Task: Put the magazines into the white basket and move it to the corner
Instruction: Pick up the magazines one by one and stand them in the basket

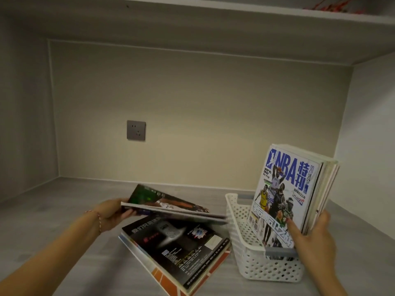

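A white perforated basket (239,227) stands on the grey desk, right of centre. Several magazines stand upright in it, the front one a blue-and-white NBA issue (282,189). My right hand (310,238) grips their lower right edge, thumb on the front cover. My left hand (111,212) holds a dark-covered magazine (168,205) by its left end, lifted flat and reaching toward the basket's left wall. Below it a stack of magazines (177,251) lies on the desk, a black cover on top.
The desk (64,210) sits in an alcove with walls at the left, back and right. A grey wall socket (136,130) is on the back wall. A shelf (213,22) runs overhead. The back left corner is at the far left.
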